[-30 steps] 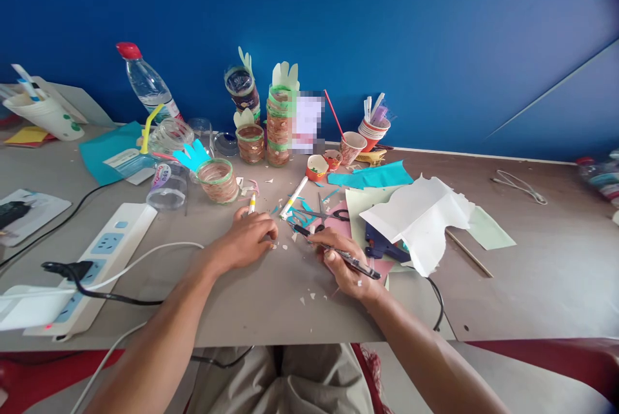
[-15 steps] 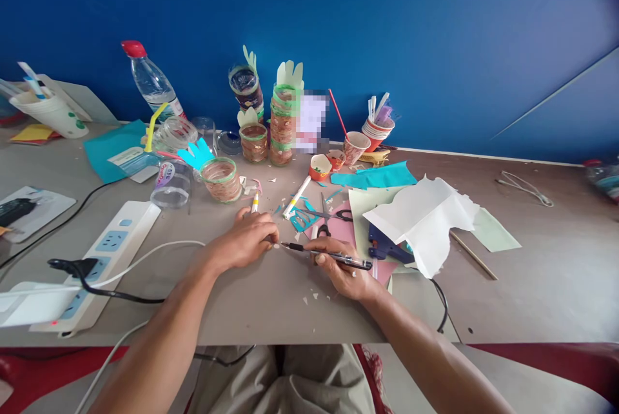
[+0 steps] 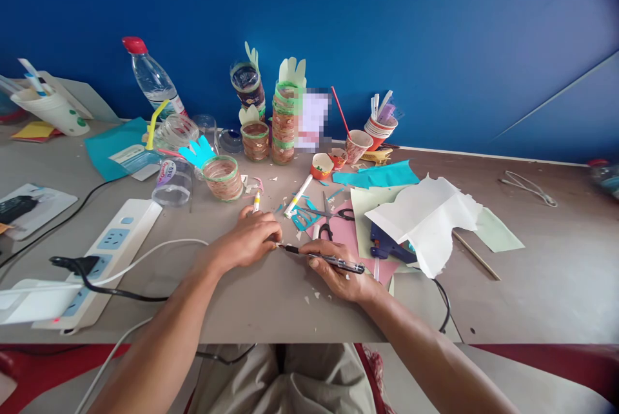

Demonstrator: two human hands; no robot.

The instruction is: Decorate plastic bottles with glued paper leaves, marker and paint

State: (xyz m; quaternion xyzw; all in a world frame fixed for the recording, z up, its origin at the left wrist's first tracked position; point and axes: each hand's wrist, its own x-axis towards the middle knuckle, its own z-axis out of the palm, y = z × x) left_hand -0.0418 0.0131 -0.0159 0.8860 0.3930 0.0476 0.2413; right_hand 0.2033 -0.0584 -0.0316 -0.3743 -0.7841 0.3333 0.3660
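Note:
My right hand [image 3: 338, 272] holds a black gel pen [image 3: 333, 261] slantwise, its tip pointing left and touching or nearly touching the fingertips of my other hand. On the tabletop rests my left hand [image 3: 249, 238], its fingers curled together and pressed down; a tiny pale bit shows by their tips, and what lies beneath is hidden. Beyond that hand a white-and-yellow marker [image 3: 256, 200] sticks up. Another marker [image 3: 298, 196] lies further right, near black-handled scissors [image 3: 327, 213] on cut blue paper and pink paper [image 3: 338, 233]. Small paper scraps [image 3: 312, 296] dot the table around both hands.
A blue glue gun [image 3: 387, 243] lies partly under torn white paper [image 3: 425, 211] on the right. Twine-wrapped jars [image 3: 222, 185] with paper leaves and a tilted bottle [image 3: 157, 85] stand behind. A power strip [image 3: 104, 253] with cables occupies the left; paper cups [image 3: 358, 145] stand at the back.
My right hand has brought the pen left and down, so its tip now meets the left fingertips. The left hand stays in place; the view shifts slightly.

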